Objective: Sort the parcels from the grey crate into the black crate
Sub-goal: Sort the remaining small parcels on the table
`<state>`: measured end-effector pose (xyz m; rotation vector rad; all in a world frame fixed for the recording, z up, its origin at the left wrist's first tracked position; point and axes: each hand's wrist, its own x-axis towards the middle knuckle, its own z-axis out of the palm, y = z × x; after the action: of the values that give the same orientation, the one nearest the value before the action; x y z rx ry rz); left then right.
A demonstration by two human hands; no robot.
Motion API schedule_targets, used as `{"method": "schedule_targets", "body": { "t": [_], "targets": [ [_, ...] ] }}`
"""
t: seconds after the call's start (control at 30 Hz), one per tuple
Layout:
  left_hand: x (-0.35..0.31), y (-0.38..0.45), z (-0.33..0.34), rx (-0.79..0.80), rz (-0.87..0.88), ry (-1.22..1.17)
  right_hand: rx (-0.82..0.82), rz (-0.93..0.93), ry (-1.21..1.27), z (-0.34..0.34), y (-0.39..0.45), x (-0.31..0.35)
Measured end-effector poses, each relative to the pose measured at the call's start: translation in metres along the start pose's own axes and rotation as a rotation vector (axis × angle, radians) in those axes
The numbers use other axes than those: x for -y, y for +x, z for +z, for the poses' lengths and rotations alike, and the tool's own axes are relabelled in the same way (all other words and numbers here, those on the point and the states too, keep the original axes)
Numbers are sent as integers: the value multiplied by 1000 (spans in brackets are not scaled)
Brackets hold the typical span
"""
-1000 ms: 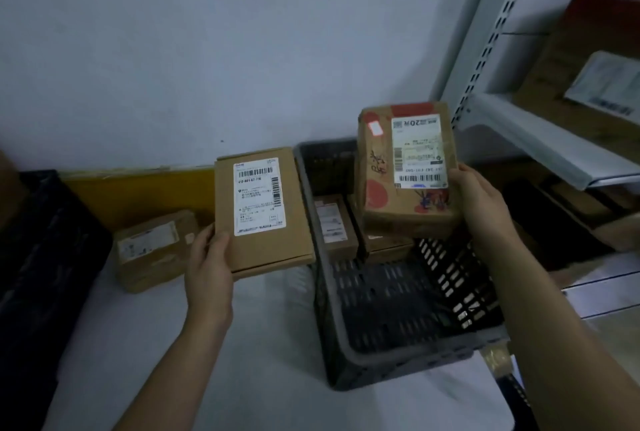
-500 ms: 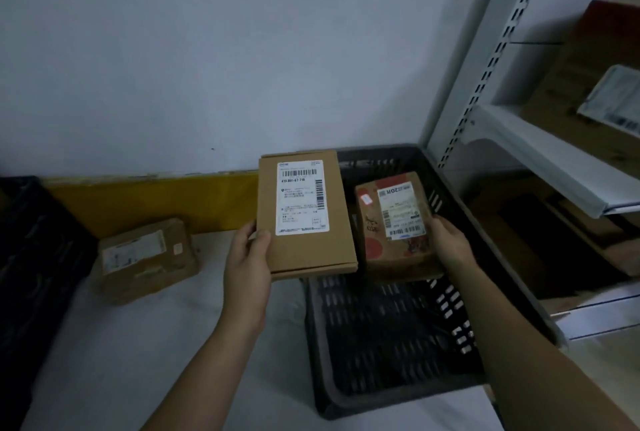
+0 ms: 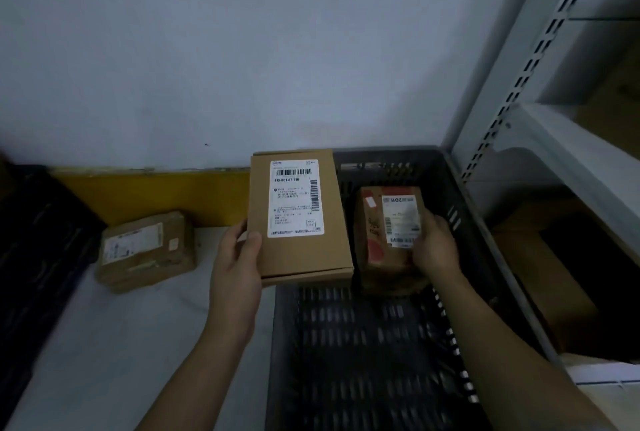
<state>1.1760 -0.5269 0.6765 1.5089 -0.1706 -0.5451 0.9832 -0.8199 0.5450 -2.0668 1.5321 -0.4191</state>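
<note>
The left hand (image 3: 235, 267) grips a flat box (image 3: 298, 215) by its lower left corner, thumb on the labelled face, holding it over the grey crate's (image 3: 485, 222) left rim. The right hand (image 3: 434, 247) curls round a red-marked parcel (image 3: 384, 240) inside the crate, at its far end. Left of the crate, a taped parcel (image 3: 147, 250) lies on the bench (image 3: 104, 344); farther left is the black crate (image 3: 38, 240). Right of the grey crate stands a shelf (image 3: 554, 139).

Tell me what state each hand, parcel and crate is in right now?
Left hand: grips flat parcel, held up.
Right hand: grips red-marked parcel inside grey crate.
Taped parcel: lying on the table.
Black crate: contents not visible.
</note>
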Motion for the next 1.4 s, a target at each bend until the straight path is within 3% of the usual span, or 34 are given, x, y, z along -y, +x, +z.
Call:
{"method": "schedule_targets", "body": {
  "t": [0.07, 0.2, 0.47, 0.57, 0.7, 0.77, 0.83, 0.9, 1.03, 1.17, 1.4],
  "targets": [
    [-2, 0, 7, -15, -7, -11, -7, -53, -254, 7, -9, 15],
    [-5, 1, 19, -19, -2, -19, 266, -47, -605, 22, -38, 45],
    [-6, 4, 22, -2, 24, 47, 218, -37, -675, 1, -18, 30],
    [-5, 4, 24, 43, 53, 109, 145, -35, -499, -2, -34, 46],
    [-8, 4, 31, 93, 80, 179, 73, 21, 424, -48, -78, 103],
    [-8, 5, 38, 113, 90, 195, 179, -85, 610, -74, -107, 129],
    [-7, 7, 44, 153, 100, 222, 286, -216, 583, -84, -127, 137],
    [-6, 9, 48, 237, 128, 319, 328, -197, 613, -82, -129, 133],
    [2, 22, 29, 284, 350, 766, 151, -163, 346, -60, -107, 113],
    [24, 33, -1, 402, 432, 1114, 212, -111, 118, -4, -95, 108],
    [36, 26, -9, 402, 435, 1207, 304, -37, 111, 72, -79, 97]
  ]
}}
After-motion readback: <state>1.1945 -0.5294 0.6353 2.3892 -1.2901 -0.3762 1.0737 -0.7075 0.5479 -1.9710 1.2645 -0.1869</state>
